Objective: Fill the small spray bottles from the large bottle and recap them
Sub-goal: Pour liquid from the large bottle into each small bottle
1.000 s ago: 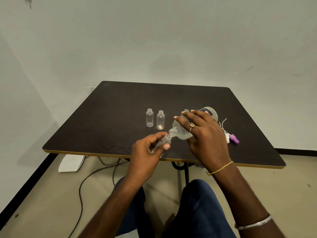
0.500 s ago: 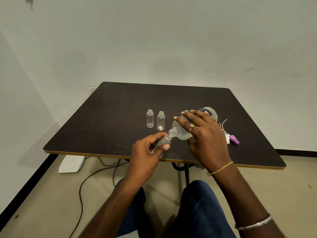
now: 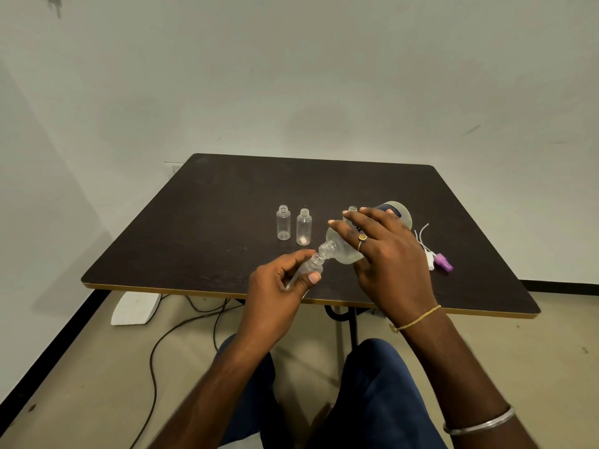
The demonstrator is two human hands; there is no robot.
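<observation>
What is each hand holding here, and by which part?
The left hand pinches a small spray bottle by its body, below the neck; the right hand grips the tilted large bottle around its body.

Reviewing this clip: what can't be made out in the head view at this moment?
- Fill level of the small bottle: the left hand wraps round its body.
- Whether liquid is flowing from the large bottle: clear and too small to see.
- The large bottle's label: mostly covered by the right hand.
- The third bottle behind that hand: only its neck shows.
- The number of spray caps: small and clumped together.
</observation>
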